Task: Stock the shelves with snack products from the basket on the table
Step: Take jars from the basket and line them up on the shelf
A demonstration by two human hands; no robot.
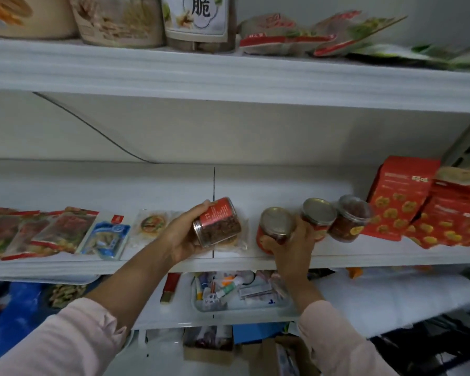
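- Head view: the left hand [185,234] held a red-labelled jar [217,221] just above the front of the middle shelf [337,255]. The thumb lay along the top of the jar and the fingers were curled under it. The jar was tipped on its side, with its clear base towards the camera.
- The right hand [291,246] reached up from below and gripped a metal-lidded jar [276,227] at the shelf's front edge. Its fingers were curled round the lower part, and the jar leaned back.
- Just right of it a second jar [319,217] leaned too, close against the right hand's fingertips. A third jar [350,218] touched the second one.
- Beyond the third jar, red bags [399,202] stood and lay at the right end of the same shelf.
- Left of the left hand, flat packets [38,232] and a blue-and-white packet [109,237] lay in a row on that shelf.
- The upper shelf [228,77] carried tall tubs [198,20] on the left and flat packs [282,36] on the right.
- Below the middle shelf, a clear tray [201,308] held small items, too blurred to name.
- Both forearms came out of pale pink sleeves [65,343].
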